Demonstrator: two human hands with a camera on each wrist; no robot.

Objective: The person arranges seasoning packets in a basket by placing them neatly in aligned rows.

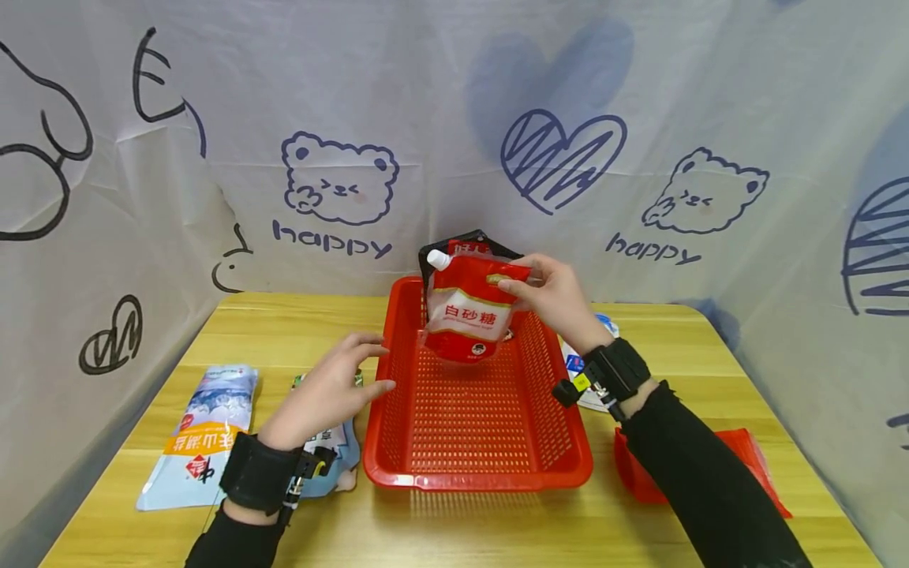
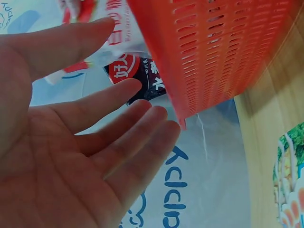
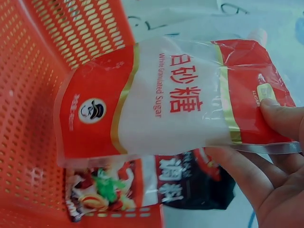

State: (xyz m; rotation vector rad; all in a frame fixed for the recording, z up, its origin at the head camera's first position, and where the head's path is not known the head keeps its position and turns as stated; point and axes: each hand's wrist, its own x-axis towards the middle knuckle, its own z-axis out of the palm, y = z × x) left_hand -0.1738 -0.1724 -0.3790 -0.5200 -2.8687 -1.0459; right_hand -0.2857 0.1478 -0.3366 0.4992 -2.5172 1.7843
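In my right hand (image 1: 557, 296) is a red and white bag of white granulated sugar (image 1: 465, 312) with a white spout cap. The thumb and fingers pinch its upper right corner, and the bag hangs tilted over the far part of a red plastic basket (image 1: 387, 465). Behind it a black and red seasoning packet (image 3: 204, 190) leans at the basket's far end, partly covered by the sugar bag. My left hand (image 1: 337, 390) is beside the basket's left rim, fingers spread and relaxed, holding nothing; the left wrist view shows its palm (image 2: 57, 156).
A blue and white salt bag (image 1: 206, 434) lies at the left. Another bag (image 1: 334, 450) is partly hidden under the left forearm. To the right are a white and blue packet (image 1: 592, 398) and a red packet (image 1: 746, 454), both partly behind the right arm. A cloth backdrop (image 1: 454, 95) stands behind the table.
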